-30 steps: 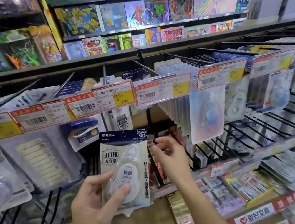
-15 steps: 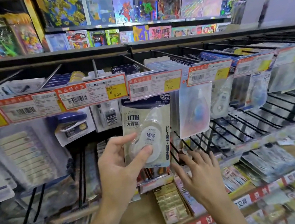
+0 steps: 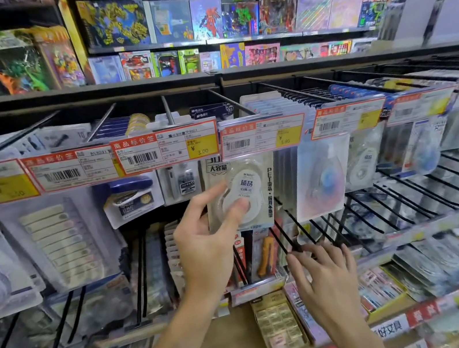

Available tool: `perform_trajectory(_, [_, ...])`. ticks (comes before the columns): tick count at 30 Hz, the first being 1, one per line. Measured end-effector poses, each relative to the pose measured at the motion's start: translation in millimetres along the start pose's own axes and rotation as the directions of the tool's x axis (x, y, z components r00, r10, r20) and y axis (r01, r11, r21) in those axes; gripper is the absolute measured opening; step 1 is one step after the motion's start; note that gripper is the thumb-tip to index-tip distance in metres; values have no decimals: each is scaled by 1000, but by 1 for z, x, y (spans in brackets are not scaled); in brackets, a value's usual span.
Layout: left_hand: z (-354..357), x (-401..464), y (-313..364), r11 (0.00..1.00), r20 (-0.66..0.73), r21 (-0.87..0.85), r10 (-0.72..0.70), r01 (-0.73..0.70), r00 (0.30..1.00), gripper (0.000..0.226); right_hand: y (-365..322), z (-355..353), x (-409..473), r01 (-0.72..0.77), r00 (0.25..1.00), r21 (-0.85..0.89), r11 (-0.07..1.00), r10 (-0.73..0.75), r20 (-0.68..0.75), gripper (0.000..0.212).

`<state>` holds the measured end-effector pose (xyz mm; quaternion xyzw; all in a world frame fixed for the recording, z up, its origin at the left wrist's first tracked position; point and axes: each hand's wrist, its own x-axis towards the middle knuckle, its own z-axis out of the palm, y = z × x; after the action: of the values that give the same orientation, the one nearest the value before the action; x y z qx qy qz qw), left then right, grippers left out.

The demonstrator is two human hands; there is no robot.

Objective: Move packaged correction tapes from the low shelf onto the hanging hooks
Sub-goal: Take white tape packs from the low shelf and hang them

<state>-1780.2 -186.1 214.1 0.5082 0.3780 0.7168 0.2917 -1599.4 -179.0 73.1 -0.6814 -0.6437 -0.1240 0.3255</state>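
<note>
the left hand [image 3: 205, 238] pinches a tape pack [image 3: 242, 194], thumb on the blister, its top tucked behind the price tag [image 3: 263, 135] at twelve o'clock; whether it's on the hook i can't tell. right hand [image 3: 326, 276], fingers loosely spread and empty, reaches toward five o'clock, likely for another pack.

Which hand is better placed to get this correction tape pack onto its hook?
Left. The left hand already pinches the correction tape pack raised just under the price tags; the right hand is lower, fingers spread, holding nothing.

Two hands [image 3: 205, 238] [image 3: 328, 281]; one held correction tape pack [image 3: 243, 192]; seven price tags [image 3: 165, 149].
</note>
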Motion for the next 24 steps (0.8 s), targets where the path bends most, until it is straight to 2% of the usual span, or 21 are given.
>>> perform_trajectory(8, [8, -23, -10, 984, -69, -100, -152, 145, 986, 34, 0, 2, 0, -9, 1000, 13, 1000, 9, -24, 44])
perform_trajectory(15, [13, -9, 7, 994, -47, -75, -83, 79, 995, 34, -1, 4, 1, -18, 999, 10, 1000, 18, -33, 44])
perform_trajectory(24, [20, -23, -4, 993, -71, -77, -94, 88, 993, 37, -1, 5, -2, -29, 999, 9, 1000, 29, -25, 44])
